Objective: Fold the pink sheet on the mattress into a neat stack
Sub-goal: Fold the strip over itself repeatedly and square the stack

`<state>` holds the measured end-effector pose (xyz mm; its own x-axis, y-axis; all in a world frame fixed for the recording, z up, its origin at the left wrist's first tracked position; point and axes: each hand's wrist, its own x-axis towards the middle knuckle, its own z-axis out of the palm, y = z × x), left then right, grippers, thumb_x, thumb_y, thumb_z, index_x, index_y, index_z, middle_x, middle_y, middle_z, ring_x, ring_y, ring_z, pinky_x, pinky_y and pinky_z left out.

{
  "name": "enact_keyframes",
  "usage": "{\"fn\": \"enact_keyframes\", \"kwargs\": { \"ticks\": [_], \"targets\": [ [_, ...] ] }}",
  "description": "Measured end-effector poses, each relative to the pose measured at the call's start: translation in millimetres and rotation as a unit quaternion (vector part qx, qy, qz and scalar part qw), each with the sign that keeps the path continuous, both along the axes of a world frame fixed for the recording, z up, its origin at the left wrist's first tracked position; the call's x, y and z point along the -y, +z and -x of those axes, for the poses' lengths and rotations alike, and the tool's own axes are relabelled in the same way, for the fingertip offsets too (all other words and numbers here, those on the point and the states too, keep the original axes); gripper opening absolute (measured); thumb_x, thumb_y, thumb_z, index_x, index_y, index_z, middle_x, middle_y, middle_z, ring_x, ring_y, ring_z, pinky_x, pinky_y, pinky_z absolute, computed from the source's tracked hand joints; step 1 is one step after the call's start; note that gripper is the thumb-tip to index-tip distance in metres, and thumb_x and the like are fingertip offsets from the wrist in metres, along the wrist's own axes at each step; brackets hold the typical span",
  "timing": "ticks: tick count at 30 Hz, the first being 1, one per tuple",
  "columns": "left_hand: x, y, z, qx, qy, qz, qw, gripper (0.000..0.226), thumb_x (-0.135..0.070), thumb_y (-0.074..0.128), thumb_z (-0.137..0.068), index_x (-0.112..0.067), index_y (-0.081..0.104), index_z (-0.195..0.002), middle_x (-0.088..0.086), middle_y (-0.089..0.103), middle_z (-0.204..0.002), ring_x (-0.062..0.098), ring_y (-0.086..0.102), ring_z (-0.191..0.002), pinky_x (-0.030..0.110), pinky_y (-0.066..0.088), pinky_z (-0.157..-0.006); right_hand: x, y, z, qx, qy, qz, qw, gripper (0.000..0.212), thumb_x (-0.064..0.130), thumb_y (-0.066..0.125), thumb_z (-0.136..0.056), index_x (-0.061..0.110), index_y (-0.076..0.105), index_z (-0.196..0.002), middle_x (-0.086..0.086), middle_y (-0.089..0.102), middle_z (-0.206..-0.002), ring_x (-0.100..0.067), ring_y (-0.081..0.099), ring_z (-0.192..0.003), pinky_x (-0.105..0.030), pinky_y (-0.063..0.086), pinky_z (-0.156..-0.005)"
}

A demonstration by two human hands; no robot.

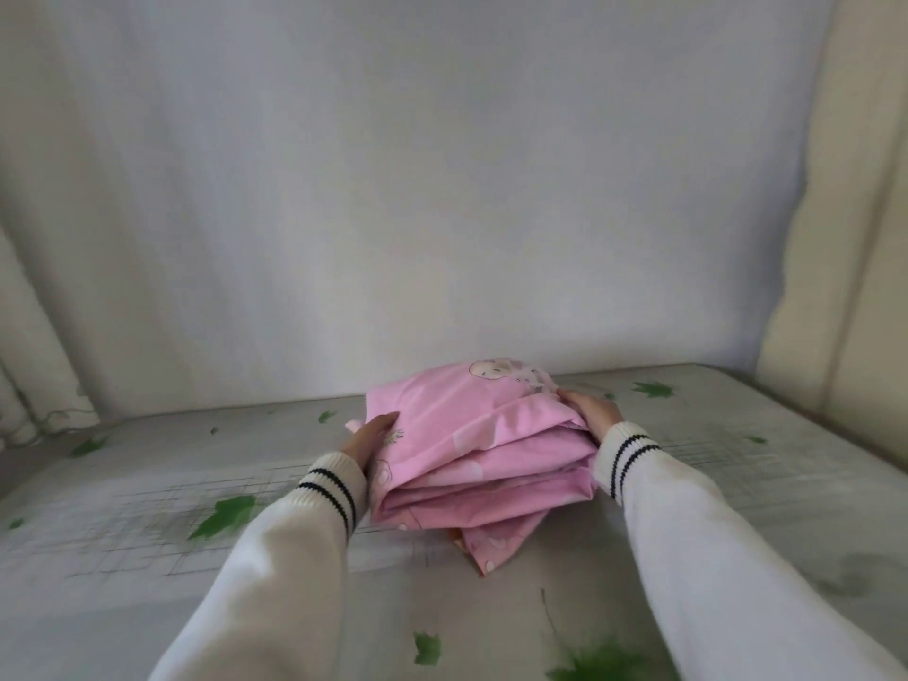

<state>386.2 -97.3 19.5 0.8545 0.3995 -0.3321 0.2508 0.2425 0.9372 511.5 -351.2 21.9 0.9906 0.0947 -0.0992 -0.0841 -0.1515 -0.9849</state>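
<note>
The pink sheet [471, 449] with cartoon prints lies folded into a thick, layered bundle on the pale mattress [147, 543] with green leaf prints. My left hand [367, 440] is against the bundle's left side, thumb on top and fingers hidden under the cloth. My right hand [592, 411] clasps the bundle's right far corner, fingers curled over the edge. One corner of the sheet sticks out below the stack toward me. Both arms wear white sleeves with dark striped cuffs.
A grey-white cloth [417, 189] hangs as a backdrop behind the mattress. A cream cushioned surface [855, 238] stands at the right, and pale curtain folds [29, 336] hang at the left. Bare mattress lies on both sides of the bundle.
</note>
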Motion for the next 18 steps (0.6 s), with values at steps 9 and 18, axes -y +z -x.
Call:
{"fn": "enact_keyframes", "kwargs": {
  "ticks": [9,18],
  "targets": [
    [41.9,13.0,-71.8,0.047,-0.027,-0.025,0.998,0.022,-0.027,0.054,-0.091,-0.007,0.053,-0.102,0.014,0.062,-0.086,0.025,0.056,-0.072,0.034,0.048,-0.074,54.4,8.5,-32.4,-0.013,-0.031,-0.038,0.999,0.02,0.026,0.058,-0.088,0.009,0.067,-0.079,-0.012,0.067,-0.091,-0.027,0.06,-0.095,-0.039,0.046,-0.096],
    [93.6,8.0,-134.5,0.043,-0.073,0.028,0.996,0.029,-0.031,0.054,-0.089,-0.009,0.06,-0.107,0.009,0.071,-0.062,0.022,0.066,-0.05,0.026,0.057,-0.058,109.6,1.8,-93.5,0.025,-0.053,-0.048,0.997,0.007,0.026,0.064,-0.074,0.022,0.068,-0.077,-0.017,0.069,-0.106,-0.033,0.062,-0.107,-0.046,0.045,-0.102]
  ]
}}
